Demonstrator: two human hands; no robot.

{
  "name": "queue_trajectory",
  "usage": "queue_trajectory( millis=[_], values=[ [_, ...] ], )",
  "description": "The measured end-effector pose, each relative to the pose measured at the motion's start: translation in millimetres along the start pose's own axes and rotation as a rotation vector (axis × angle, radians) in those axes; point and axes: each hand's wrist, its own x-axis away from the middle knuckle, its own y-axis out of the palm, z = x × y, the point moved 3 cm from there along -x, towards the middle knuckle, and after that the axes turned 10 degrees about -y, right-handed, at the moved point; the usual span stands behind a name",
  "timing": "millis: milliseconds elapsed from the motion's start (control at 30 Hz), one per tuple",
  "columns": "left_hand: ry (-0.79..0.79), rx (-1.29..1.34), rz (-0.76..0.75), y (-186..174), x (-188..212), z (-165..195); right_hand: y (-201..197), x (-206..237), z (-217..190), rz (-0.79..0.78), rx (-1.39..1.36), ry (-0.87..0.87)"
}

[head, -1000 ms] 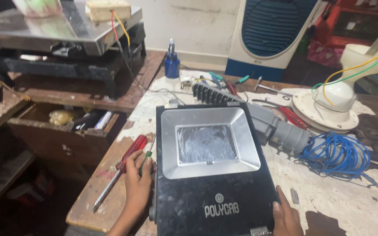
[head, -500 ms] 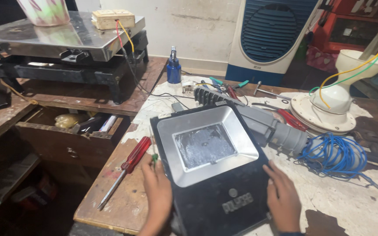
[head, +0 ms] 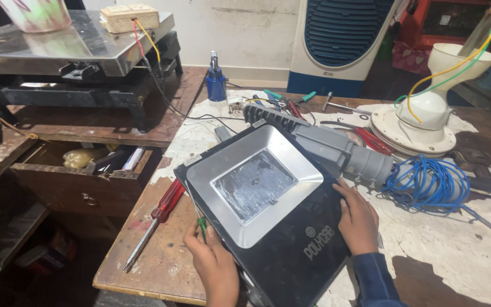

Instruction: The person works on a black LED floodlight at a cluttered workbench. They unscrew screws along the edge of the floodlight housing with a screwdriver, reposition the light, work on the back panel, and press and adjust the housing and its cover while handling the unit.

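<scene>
A black flood light (head: pixel 268 210) with a silver reflector and a frosted glass pane lies face up on the workbench (head: pixel 160 267), turned at an angle. My left hand (head: pixel 214 258) grips its near left edge and also holds a small green-handled tool. My right hand (head: pixel 359 219) presses flat on the light's right side, fingers together. A red-handled screwdriver (head: pixel 155 219) lies on the bench just left of the light.
A grey street-light housing (head: pixel 336 150) lies behind the flood light, beside a coil of blue wire (head: pixel 427 185). A white ceiling-fan part (head: pixel 421 119), a blue bottle (head: pixel 216 79), loose tools, an open drawer (head: pixel 95 170) and a metal scale (head: pixel 80 51) surround the bench.
The flood light has been rotated on the bench, its top swinging left. My right hand moved up along its right side and my left hand shifted to the near edge.
</scene>
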Motion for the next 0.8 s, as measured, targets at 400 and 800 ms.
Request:
queue_trajectory(
  millis=[400, 800],
  values=[
    [0.158, -0.166, 0.172, -31.9, -98.7, 53.5, 0.4, -8.5, -15.1, 0.172, 0.082, -0.029],
    [0.355, 0.182, -0.035, -17.5, -101.6, 33.0, 52.9, -2.0, -85.1, -0.128, 0.238, 0.142]
  ],
)
